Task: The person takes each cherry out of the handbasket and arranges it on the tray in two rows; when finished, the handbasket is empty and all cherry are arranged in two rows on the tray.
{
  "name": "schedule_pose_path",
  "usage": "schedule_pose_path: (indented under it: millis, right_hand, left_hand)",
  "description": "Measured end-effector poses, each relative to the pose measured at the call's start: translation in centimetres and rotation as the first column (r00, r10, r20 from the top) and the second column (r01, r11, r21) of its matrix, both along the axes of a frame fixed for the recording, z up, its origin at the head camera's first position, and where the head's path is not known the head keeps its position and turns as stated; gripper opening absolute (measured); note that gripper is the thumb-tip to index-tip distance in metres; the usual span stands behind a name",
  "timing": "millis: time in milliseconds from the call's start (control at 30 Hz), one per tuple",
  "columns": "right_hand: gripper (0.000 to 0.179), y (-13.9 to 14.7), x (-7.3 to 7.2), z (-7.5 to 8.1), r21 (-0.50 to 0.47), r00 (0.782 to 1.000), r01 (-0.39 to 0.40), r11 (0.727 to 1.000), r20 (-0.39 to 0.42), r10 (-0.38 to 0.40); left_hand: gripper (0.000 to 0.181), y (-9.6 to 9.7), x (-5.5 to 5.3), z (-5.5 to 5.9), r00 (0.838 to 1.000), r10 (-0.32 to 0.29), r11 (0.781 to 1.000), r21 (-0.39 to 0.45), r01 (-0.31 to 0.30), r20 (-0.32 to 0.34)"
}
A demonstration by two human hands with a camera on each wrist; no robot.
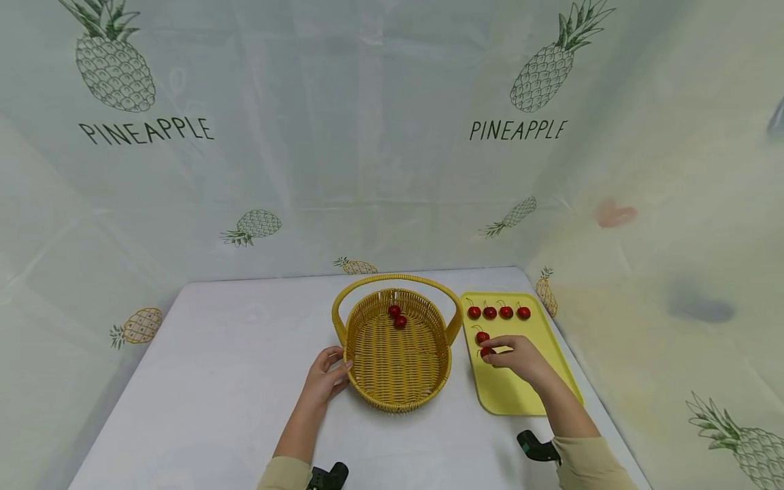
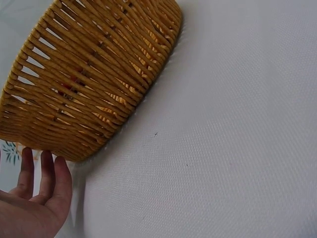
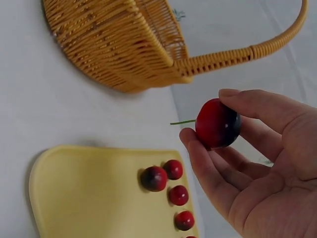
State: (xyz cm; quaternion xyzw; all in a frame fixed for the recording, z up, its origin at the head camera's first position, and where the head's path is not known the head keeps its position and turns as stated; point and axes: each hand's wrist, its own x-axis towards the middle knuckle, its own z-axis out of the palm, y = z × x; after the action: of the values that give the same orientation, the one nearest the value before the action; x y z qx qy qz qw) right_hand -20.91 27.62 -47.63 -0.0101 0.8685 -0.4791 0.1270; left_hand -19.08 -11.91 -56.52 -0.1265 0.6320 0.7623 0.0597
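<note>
My right hand (image 1: 517, 357) pinches a red cherry (image 3: 217, 123) between thumb and fingertips, above the yellow tray (image 1: 520, 398); a thin green stem sticks out of it in the right wrist view. Another cherry (image 1: 482, 337) lies on the tray close beyond these fingers. At the left side of the round wicker basket (image 1: 398, 378), my left hand (image 1: 327, 376) holds the rim, with its fingertips (image 2: 61, 166) against the outer wall in the left wrist view. Two cherries (image 1: 400, 322) lie together inside the basket, towards its far side.
A row of several cherries (image 1: 505, 312) lines the tray's far end. The basket's tall handle (image 1: 395, 277) arches over its far part. Both stand on a white-covered table (image 1: 245, 381), with a pineapple-print curtain (image 1: 367, 136) behind and at the sides.
</note>
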Motion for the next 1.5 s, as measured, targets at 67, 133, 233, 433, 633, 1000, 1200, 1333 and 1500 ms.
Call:
schedule_pose_path:
  millis: [67, 133, 233, 433, 633, 1000, 1200, 1333, 1500]
  right_hand:
    - [0.035, 0.2, -0.1, -0.3, 0.020, 1.000, 0.019, 1.000, 0.005, -0.019]
    - [0.034, 0.5, -0.2, -0.6, 0.033, 0.999, 0.039, 0.999, 0.009, -0.039]
    - [0.034, 0.9, -0.5, -1.2, 0.037, 0.998, 0.062, 0.997, 0.005, -0.063]
    - [0.034, 1.8, -1.1, -2.3, 0.020, 0.994, 0.111, 0.994, -0.024, -0.111]
    - [0.031, 2.5, -1.7, -3.3, 0.002, 0.979, 0.201, 0.979, -0.026, -0.201]
    - [0.032, 3.2, -3.0, -5.2, 0.007, 0.956, 0.289, 0.957, -0.056, -0.288]
    - [0.030, 3.3, -3.8, -6.3, 0.005, 0.942, 0.324, 0.946, -0.090, -0.322]
    - [0.029, 3.4, -4.4, -6.9, -0.006, 0.932, 0.348, 0.937, -0.105, -0.347]
    - [0.030, 3.7, -5.3, -7.8, -0.002, 0.930, 0.349, 0.937, -0.122, -0.347]
  left_hand:
    - [0.037, 0.0, 0.0, 0.0, 1.000, 0.002, 1.000, 0.003, -0.002, 0.002]
    - [0.036, 0.0, 0.1, 0.1, 1.000, 0.003, 1.000, 0.004, -0.003, 0.001]
    - [0.035, 0.0, 0.1, 0.1, 1.000, 0.006, 1.000, 0.008, -0.006, 0.001]
    - [0.033, 0.0, 0.0, 0.2, 1.000, 0.008, 1.000, 0.012, -0.008, 0.003]
    - [0.032, 0.1, 0.0, 0.1, 1.000, 0.011, 1.000, 0.012, -0.011, 0.011]
    - [0.034, 0.1, -0.1, 0.1, 1.000, 0.009, 1.000, 0.019, -0.009, 0.004]
    - [0.034, 0.0, -0.1, 0.1, 1.000, 0.012, 1.000, 0.014, -0.012, 0.010]
    - [0.034, 0.0, 0.0, 0.1, 1.000, 0.010, 1.000, 0.013, -0.010, 0.006]
    - [0.034, 0.0, 0.1, 0.2, 1.000, 0.006, 1.000, 0.017, -0.006, 0.001]
